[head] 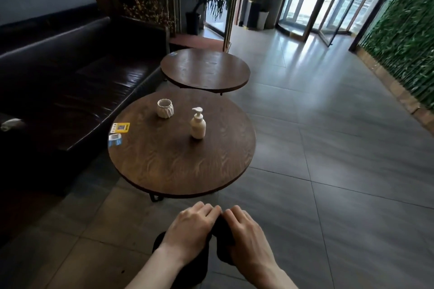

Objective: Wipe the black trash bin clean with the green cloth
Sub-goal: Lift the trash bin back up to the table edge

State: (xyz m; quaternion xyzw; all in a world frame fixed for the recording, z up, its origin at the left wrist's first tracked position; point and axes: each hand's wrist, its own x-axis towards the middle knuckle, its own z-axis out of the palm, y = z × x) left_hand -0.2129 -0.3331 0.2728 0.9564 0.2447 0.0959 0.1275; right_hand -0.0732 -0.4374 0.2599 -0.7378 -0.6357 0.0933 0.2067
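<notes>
My left hand [191, 230] and my right hand [246, 233] are side by side at the bottom middle, both closed on a dark cloth [219, 227] that looks almost black in this light. Folds of the cloth hang below both hands. A tall black trash bin [253, 14] with a pale top stands far off by the glass doors, well beyond arm's reach.
A round wooden table [178, 171] right ahead carries a white pump bottle [198, 124], a white ribbed cup [165, 108] and two stickers at its left edge. A second round table [204, 70] stands behind it. A dark leather sofa [70, 73] runs along the left. Grey tiled floor [328, 148] spreads right.
</notes>
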